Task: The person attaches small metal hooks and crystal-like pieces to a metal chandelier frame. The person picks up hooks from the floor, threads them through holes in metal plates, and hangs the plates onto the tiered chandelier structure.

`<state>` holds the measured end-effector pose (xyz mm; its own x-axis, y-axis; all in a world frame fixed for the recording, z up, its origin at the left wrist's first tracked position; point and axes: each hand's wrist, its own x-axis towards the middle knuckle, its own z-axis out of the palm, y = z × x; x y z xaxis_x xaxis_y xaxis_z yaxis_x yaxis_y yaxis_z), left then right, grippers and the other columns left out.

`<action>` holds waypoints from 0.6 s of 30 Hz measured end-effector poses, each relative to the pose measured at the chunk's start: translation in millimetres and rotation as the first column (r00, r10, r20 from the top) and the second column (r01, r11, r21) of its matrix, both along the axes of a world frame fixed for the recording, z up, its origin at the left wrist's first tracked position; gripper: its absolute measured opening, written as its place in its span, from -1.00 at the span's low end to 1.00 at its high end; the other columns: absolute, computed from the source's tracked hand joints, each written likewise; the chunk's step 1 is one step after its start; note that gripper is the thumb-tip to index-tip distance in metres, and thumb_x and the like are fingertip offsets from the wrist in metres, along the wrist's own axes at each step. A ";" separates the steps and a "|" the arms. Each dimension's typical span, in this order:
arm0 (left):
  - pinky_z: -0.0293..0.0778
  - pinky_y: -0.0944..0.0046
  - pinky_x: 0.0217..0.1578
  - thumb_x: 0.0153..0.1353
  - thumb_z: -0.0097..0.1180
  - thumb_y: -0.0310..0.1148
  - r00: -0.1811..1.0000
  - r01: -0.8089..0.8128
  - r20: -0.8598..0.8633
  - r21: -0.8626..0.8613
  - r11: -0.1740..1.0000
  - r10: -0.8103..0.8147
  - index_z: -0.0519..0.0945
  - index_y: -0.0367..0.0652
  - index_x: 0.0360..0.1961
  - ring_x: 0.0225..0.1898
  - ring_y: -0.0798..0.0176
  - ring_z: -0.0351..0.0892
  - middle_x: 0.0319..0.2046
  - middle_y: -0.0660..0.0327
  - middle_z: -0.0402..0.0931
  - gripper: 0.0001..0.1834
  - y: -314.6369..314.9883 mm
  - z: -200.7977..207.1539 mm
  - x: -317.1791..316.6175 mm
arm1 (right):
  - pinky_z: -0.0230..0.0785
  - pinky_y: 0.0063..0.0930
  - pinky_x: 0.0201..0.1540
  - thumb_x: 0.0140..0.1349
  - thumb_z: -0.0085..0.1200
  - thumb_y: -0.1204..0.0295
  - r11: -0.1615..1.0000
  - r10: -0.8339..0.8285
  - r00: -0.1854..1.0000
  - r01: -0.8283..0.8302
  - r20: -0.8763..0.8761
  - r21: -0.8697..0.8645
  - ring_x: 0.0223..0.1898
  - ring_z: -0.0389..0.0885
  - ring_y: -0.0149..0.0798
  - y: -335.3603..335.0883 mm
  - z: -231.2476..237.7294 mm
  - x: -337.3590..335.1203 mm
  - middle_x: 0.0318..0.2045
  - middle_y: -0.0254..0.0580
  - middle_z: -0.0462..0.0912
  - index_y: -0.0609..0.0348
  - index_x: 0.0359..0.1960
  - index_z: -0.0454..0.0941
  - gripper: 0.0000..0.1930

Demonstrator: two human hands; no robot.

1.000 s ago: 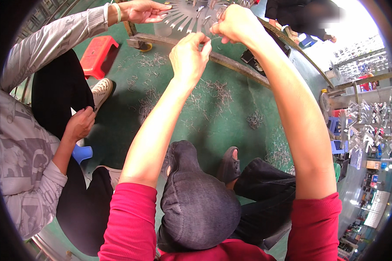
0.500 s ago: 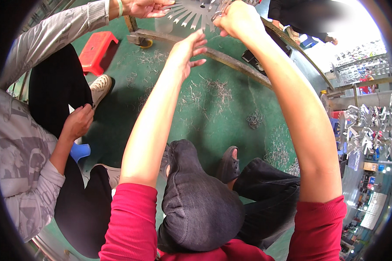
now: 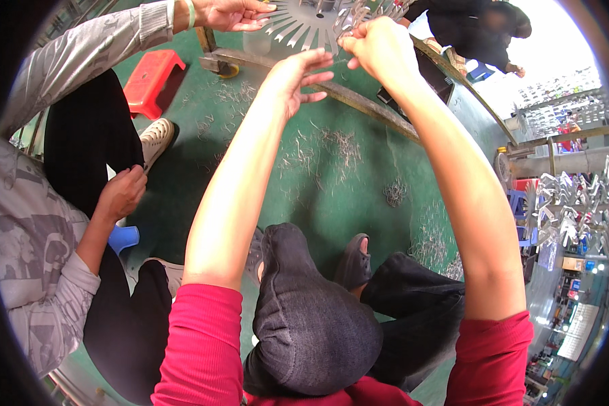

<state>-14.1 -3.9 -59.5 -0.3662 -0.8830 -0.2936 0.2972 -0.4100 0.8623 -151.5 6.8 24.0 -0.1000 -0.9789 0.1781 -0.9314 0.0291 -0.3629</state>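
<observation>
At the upper edge is a grey metal disc point(image 3: 303, 28) with slotted, finger-like prongs around its rim. Shiny metal pieces point(image 3: 354, 15) crowd its right side; their exact kind is too small to tell. My right hand point(image 3: 384, 53) is at that side, thumb and fingers pinched on a small metal piece at the rim. Just below the disc's near prongs, my left hand point(image 3: 292, 82) is open with fingers apart, holding nothing. A co-worker's hand point(image 3: 229, 13) touches the disc's left rim.
A co-worker in a grey patterned sleeve point(image 3: 95, 61) sits close on my left, by a red plastic stool point(image 3: 152, 81). A wooden bar point(image 3: 365, 107) crosses below the disc. Metal scraps point(image 3: 342, 147) litter the green floor. Another person point(image 3: 470, 27) is at the upper right.
The disc appears slightly lower and farther right in the picture. Both my hands have shifted slightly right. The person at the upper right has changed posture.
</observation>
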 end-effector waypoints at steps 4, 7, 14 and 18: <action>0.40 0.38 -0.22 0.13 0.12 -0.25 0.850 0.000 0.496 -0.333 0.943 0.175 0.59 -0.16 -0.22 -0.27 0.40 0.52 -0.26 0.30 0.59 -0.74 4.2 -8.6 9.4 | 0.46 -0.42 -0.30 -0.03 0.14 0.24 0.992 0.052 0.991 -0.038 0.122 -0.118 -0.55 0.63 -0.26 19.9 -9.0 -5.6 -0.72 -0.25 0.59 0.18 -0.53 0.62 -0.76; 0.42 0.44 -0.25 0.11 0.14 -0.38 0.854 -0.058 0.392 -0.582 0.811 0.342 0.63 -0.17 -0.25 -0.33 0.46 0.53 -0.37 0.31 0.61 -0.82 26.3 8.2 10.1 | 0.46 -0.48 -0.34 0.02 0.13 0.30 0.980 0.097 0.936 -0.031 0.339 -0.194 -0.55 0.64 -0.32 37.3 -24.3 -6.4 -0.64 -0.18 0.62 0.25 -0.46 0.58 -0.77; 0.49 0.42 -0.29 0.07 0.17 -0.41 0.914 0.028 0.287 -0.750 0.661 0.287 0.62 -0.15 -0.15 -0.36 0.43 0.60 -0.37 0.19 0.63 -0.73 42.2 36.1 -5.5 | 0.46 -0.56 -0.53 0.13 0.07 0.47 0.964 0.171 0.684 0.033 0.709 -0.264 -0.55 0.64 -0.38 64.7 -41.5 4.5 -0.57 -0.13 0.61 0.37 -0.39 0.41 -0.83; 0.49 0.43 -0.29 0.07 0.19 -0.39 0.931 0.070 0.291 -0.731 0.678 0.218 0.61 -0.21 -0.16 -0.37 0.43 0.59 -0.38 0.17 0.63 -0.72 42.0 44.1 -5.5 | 0.47 -0.55 -0.53 0.15 0.03 0.55 0.946 0.222 0.653 0.035 0.724 -0.321 -0.55 0.63 -0.38 65.4 -49.1 5.8 -0.58 -0.12 0.61 0.36 -0.38 0.40 -0.90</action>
<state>-19.6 38.1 -15.4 -0.2980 -0.8849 0.3581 -0.0598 0.3917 0.9181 -145.7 72.2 -25.1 -0.2340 -0.9067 0.3510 -0.3328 -0.2646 -0.9051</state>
